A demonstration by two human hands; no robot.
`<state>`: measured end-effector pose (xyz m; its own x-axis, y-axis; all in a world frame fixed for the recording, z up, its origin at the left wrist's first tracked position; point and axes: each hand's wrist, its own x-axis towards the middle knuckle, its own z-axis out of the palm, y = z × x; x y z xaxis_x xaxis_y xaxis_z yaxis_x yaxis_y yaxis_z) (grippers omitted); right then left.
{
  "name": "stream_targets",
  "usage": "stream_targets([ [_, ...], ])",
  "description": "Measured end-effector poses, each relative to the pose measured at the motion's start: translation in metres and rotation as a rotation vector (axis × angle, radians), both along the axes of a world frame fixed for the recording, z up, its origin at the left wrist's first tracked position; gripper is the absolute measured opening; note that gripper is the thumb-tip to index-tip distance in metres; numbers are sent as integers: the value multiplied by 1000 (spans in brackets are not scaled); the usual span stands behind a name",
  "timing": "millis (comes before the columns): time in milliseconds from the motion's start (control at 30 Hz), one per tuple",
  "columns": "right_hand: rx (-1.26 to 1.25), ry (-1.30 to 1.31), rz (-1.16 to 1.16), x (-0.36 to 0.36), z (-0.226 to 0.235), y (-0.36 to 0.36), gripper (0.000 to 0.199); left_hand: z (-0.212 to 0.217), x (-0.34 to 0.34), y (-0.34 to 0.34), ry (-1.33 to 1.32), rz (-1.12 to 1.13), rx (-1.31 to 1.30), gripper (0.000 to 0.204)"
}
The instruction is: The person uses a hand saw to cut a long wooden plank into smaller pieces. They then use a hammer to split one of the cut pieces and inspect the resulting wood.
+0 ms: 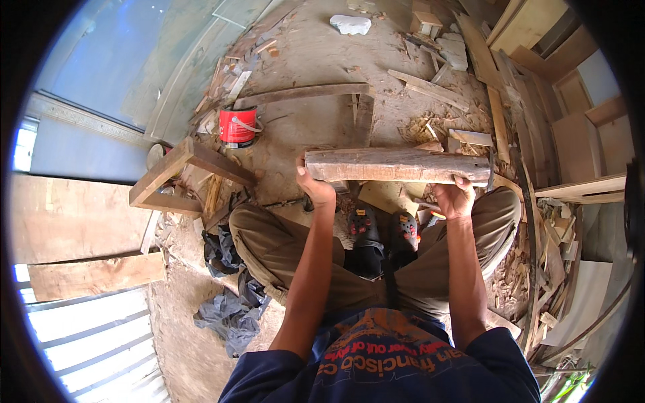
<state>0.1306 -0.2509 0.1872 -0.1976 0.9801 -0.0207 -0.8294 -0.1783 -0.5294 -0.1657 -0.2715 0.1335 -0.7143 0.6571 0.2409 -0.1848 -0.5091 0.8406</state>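
A thick, rough wooden beam [396, 166] is held crosswise above my feet, roughly level. My left hand [314, 185] grips its left end, the thumb against the near side and the fingers behind it. Near the right end, my right hand [456, 197] holds the beam from below, with its thumb up on the near face. The far side of the beam and most of my fingers are hidden. Below it, my knees are spread apart and my dark clogs [363, 224] rest on the ground.
Left of the beam stand a red paint bucket [238, 127] and a wooden frame [195, 164]. Black plastic sheeting [232, 316] lies by my left leg. Beyond is a long wooden bar [302, 93]. Wood shavings, offcuts [430, 89] and a white block [351, 25] lie about; boards lean at right.
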Motion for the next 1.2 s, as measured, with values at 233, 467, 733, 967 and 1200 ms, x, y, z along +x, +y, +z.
stream_targets([
  [233, -1, -60, 7, 5, -7, 2, 64, -18, -1, -7, -20, 192, -173, 67],
  [467, -267, -5, -20, -1, 8, 4, 82, -13, -5, -5, 113, 158, -263, 65],
  [733, 2, -60, 19, -13, 20, 9, 54, -7, -11, 1, -74, 106, -107, 74],
  [967, -10, 62, -32, -28, 13, 8, 49, 10, -10, 5, -203, 173, -129, 72],
  [1200, -198, 31, -276, -28, 22, 4, 69, -24, -30, 0, -19, -53, -84, 78],
])
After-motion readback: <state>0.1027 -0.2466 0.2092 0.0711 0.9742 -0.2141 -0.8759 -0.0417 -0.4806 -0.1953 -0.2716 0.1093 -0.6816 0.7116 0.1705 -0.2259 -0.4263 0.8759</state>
